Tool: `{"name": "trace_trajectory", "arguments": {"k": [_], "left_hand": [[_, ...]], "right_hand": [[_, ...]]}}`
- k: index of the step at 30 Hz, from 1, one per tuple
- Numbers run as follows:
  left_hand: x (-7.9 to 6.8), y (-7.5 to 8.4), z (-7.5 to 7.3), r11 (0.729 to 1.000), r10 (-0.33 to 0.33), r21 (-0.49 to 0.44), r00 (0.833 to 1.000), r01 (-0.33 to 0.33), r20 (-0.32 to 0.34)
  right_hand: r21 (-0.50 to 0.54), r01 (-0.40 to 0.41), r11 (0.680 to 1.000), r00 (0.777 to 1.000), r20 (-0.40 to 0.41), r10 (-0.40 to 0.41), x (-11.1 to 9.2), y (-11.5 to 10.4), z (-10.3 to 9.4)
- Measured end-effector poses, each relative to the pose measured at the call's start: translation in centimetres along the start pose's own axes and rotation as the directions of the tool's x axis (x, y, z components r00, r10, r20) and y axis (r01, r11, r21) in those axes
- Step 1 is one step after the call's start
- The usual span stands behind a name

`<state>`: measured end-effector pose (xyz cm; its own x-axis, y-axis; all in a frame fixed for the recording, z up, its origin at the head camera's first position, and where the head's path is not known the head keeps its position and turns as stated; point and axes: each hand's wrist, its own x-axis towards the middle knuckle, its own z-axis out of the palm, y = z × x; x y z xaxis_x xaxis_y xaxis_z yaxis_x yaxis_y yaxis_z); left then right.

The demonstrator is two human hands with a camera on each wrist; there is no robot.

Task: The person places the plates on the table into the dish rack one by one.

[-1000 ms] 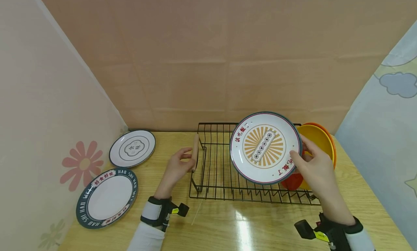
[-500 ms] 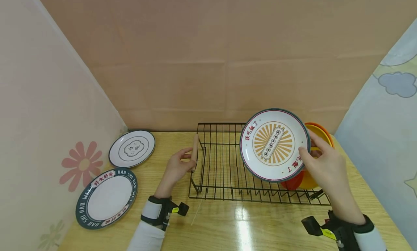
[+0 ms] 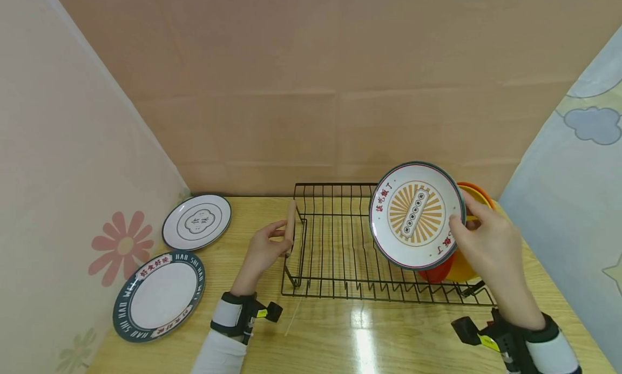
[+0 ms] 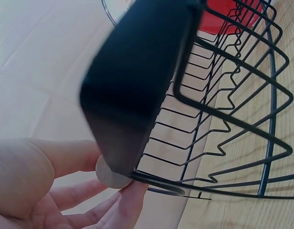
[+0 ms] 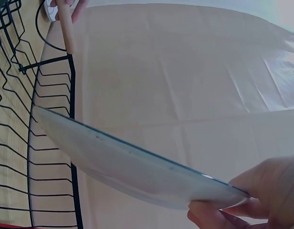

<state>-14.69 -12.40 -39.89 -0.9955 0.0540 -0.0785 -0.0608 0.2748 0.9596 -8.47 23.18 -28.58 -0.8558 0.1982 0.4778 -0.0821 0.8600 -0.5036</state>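
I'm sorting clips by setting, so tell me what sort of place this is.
Probably a staged kitchen-like corner rather than a working kitchen: a wire dish rack stands on a wooden table, a plate is held up near it, and a creased brown sheet covers the back.

Soft, even light throws white glare on the tabletop; the wrist views look hazier.

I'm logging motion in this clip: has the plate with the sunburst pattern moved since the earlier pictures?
Yes. In the head view, the sunburst plate, held by the right hand, has moved to the right along the wire rack.
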Motion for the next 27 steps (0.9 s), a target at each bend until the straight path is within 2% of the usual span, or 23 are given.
{"name": "trace_trajectory", "arguments": {"k": [1,8,27], "left_hand": [[0.2,-0.5,0.1,1.000,0.005,0.003,1.000,-0.005,-0.005],[0.2,-0.4,0.1,1.000,-0.005,0.009,1.000,0.005,-0.006],[0.1,-0.4,0.0,1.000,0.000,-0.006,1.000,0.000,-0.008]], "right_hand": [[-0.016,0.013,1.000,1.000,-0.001,-0.013,0.1,0.0,0.0],[-0.104,0.134,0.986,0.990,-0.026,-0.137,0.5,-0.2,0.2],[-0.191,0.251,0.949,0.966,-0.016,-0.259,1.7,1.1,0.9]]}}
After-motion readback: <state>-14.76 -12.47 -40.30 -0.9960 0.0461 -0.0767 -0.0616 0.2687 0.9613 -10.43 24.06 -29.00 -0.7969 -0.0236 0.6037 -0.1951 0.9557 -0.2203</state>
